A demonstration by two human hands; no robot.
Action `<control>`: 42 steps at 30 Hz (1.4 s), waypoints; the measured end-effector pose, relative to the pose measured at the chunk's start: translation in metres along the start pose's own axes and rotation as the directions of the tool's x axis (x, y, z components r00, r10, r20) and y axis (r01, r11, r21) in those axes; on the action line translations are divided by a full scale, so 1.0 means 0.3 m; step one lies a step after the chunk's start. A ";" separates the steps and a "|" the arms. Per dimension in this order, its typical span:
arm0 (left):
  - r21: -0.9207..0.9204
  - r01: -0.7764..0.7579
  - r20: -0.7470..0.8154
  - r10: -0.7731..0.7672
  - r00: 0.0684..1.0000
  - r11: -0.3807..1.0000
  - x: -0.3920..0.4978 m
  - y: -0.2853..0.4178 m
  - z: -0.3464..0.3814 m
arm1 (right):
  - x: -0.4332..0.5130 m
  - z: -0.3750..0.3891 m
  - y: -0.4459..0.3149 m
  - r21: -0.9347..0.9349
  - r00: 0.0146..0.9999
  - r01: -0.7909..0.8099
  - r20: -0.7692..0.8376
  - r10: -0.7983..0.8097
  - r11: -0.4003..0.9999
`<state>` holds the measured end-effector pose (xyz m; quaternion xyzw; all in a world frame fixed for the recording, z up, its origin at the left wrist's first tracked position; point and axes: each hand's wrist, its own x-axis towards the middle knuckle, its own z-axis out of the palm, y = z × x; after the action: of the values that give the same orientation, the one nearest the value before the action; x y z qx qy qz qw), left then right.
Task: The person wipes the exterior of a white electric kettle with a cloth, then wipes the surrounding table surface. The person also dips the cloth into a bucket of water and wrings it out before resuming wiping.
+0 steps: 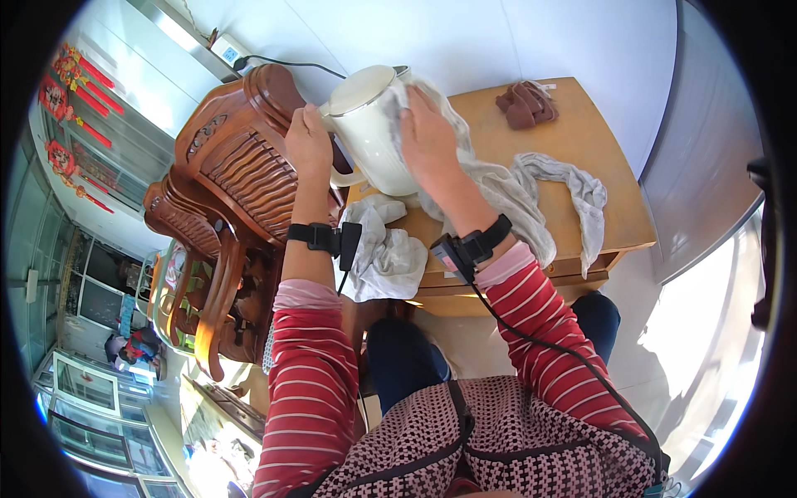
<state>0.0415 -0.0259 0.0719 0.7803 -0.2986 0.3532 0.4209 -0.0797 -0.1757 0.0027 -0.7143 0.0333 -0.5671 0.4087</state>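
A white electric kettle (373, 140) with its lid down is held tilted above the left part of a wooden table (598, 162). My left hand (309, 140) grips the kettle's handle near its top. My right hand (429, 137) presses a pale, greyish-white cloth (507, 187) against the kettle's side; the cloth trails down over the tabletop. Below the kettle, another crumpled white cloth (386, 261) hangs over the table's front edge. One twisted end of pale cloth (591, 205) droops over the front edge farther right.
A folded brown cloth (527, 106) lies at the table's back. A carved wooden chair (236, 155) stands close on the left. Behind it, a black cord runs from a wall socket (230, 52) towards the kettle. Black cables trail from the bands on my wrists.
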 end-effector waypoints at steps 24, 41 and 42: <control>-0.317 0.205 0.058 -0.197 0.979 0.926 0.041 -0.008 0.021 | -0.052 -0.129 0.058 -0.185 0.868 -0.361 0.292 0.402 0.914; -0.458 0.351 0.224 -0.277 0.935 0.817 0.085 -0.076 0.031 | -0.047 -0.085 -0.086 -0.181 0.999 0.033 0.041 -0.026 0.983; -0.468 0.348 0.214 -0.279 0.936 0.812 0.088 -0.074 0.033 | -0.054 -0.086 -0.097 -0.190 0.994 0.104 -0.006 -0.107 0.976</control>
<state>0.0765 -0.0284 0.0792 0.7055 -0.2743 0.1361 0.6392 -0.1192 -0.1621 0.0087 -0.7461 0.0527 -0.5881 0.3078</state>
